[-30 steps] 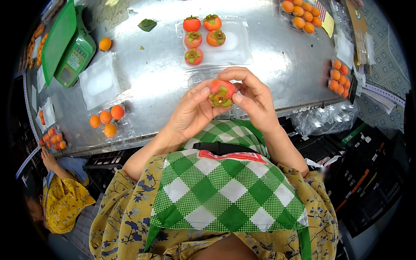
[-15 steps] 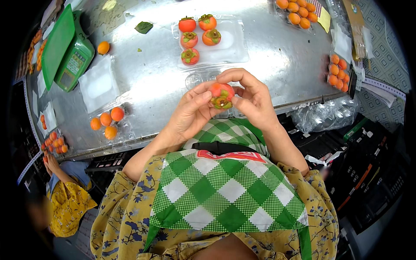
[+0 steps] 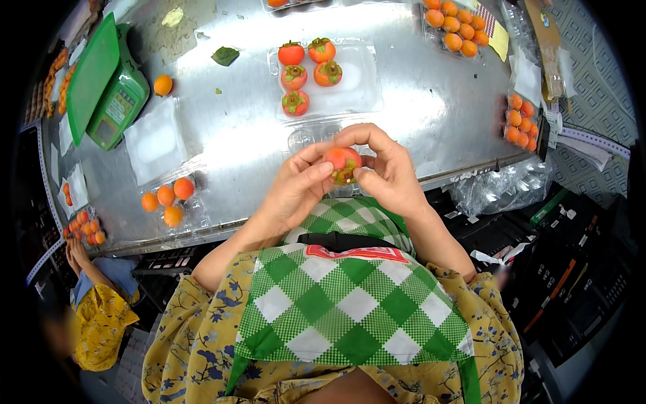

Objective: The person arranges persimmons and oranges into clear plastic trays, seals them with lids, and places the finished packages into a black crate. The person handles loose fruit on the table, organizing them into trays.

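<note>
Head view: my left grip and right grip both grasp one round orange-red persimmon, its green calyx facing me, by the near edge of the silver metal table. Just beyond, a clear plastic tray bears five similar persimmons at its left and middle. I judge the work partway: five set in, the held one not yet.

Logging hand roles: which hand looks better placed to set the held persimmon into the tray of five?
Right hand, probably: it and the left hand hold the persimmon, but the right is nearer the bare right side of the tray.
</note>
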A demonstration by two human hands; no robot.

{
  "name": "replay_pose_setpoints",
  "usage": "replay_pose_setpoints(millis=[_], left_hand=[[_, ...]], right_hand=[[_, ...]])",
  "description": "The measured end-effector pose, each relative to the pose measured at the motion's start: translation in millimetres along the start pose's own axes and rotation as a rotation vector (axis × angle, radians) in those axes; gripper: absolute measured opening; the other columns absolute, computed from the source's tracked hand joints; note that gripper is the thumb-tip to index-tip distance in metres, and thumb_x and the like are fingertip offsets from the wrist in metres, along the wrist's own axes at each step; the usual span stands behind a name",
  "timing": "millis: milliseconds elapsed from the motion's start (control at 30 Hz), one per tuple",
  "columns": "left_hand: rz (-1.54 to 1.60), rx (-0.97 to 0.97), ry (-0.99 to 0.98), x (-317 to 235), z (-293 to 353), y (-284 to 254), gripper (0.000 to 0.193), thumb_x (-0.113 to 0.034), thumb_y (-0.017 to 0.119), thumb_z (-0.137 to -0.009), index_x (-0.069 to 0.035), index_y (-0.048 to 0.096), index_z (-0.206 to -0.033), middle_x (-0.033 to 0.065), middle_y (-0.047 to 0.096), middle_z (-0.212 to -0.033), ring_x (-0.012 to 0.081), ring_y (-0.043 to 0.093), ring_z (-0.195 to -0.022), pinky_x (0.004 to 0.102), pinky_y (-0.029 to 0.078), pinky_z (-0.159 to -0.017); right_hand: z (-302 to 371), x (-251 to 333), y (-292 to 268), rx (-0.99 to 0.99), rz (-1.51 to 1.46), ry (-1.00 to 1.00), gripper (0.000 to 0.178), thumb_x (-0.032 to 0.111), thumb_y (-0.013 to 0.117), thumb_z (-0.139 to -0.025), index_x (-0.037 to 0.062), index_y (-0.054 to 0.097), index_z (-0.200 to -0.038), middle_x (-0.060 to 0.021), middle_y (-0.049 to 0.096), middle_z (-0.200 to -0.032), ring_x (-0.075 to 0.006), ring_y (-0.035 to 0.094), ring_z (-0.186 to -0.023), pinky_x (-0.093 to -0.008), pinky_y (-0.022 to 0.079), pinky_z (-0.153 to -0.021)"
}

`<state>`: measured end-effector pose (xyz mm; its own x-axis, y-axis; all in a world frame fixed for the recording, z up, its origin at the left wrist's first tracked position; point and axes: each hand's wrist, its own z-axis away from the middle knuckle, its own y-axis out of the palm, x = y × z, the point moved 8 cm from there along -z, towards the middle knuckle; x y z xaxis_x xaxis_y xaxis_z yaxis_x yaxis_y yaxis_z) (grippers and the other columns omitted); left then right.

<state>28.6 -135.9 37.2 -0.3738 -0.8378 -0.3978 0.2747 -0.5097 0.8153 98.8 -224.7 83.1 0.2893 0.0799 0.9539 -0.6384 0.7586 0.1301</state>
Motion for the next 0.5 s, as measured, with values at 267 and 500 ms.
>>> replay_pose_setpoints(millis=[267, 500], left_hand=[[-0.008, 0.005, -0.002, -0.7, 0.0, 2.4, 0.036, -0.014, 0.061, -0.091, 0.000, 0.052, -0.122, 0.0097, 0.059, -0.115, 0.0185, 0.058, -0.107, 0.0359, 0.047, -0.094], [0.025, 0.026, 0.007, 2.6, -1.5, -2.4, 0.035, -0.015, 0.059, -0.091, 0.000, 0.052, -0.122, 0.0110, 0.059, -0.117, 0.0191, 0.059, -0.107, 0.0364, 0.048, -0.095]], right_hand=[[-1.2, 1.5, -1.0, 0.011, 0.021, 0.009, 0.037, -0.001, 0.049, -0.070, 0.0047, 0.056, -0.106, -0.0046, 0.053, -0.114, -0.0165, 0.053, -0.107, -0.0319, 0.048, -0.085], [-0.2, -1.1, -2.4, 0.016, -0.004, 0.020, 0.038, -0.002, 0.048, -0.071, 0.0043, 0.056, -0.108, -0.0049, 0.052, -0.113, -0.0165, 0.052, -0.109, -0.0321, 0.048, -0.085]])
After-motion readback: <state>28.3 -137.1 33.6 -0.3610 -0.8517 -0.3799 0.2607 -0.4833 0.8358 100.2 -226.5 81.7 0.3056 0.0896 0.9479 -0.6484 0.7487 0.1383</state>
